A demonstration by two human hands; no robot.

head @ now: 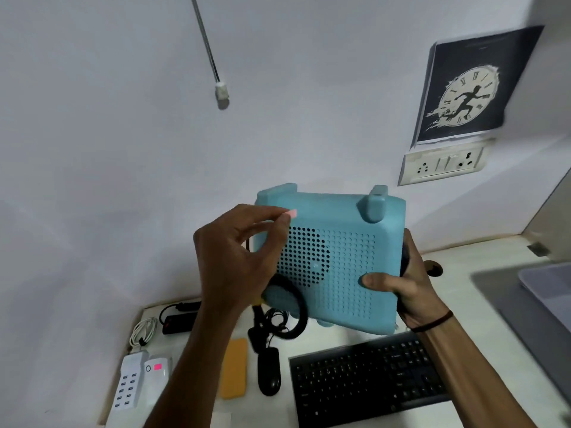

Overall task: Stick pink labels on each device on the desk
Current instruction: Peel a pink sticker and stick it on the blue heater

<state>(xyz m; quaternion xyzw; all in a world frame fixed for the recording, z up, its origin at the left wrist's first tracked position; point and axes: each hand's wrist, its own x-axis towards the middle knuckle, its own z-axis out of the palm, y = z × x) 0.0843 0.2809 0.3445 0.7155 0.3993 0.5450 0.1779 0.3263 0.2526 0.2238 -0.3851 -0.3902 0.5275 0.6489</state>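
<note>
A person's right hand (pixel 401 291) holds a boxy turquoise plastic device (pixel 336 261) up above a white counter (pixel 349 341), thumb pressed flat on its perforated face and fingers wrapped behind its right edge. The face is a grid of small round holes, the corners are rounded, and stubby feet stick out along the top edge. The left hand (pixel 238 257) pinches a small pink label (pixel 292 213) between thumb and forefinger, right at the device's upper left corner; whether the label touches the plastic cannot be told. A black cord (pixel 296 316) loops below the device. On the counter lie a black keyboard (pixel 367 378), a black mouse (pixel 269 370), a flat orange case (pixel 235 367), a white multi-port charger (pixel 128 386), and beside it a small white gadget (pixel 158 373) already bearing a pink label
</note>
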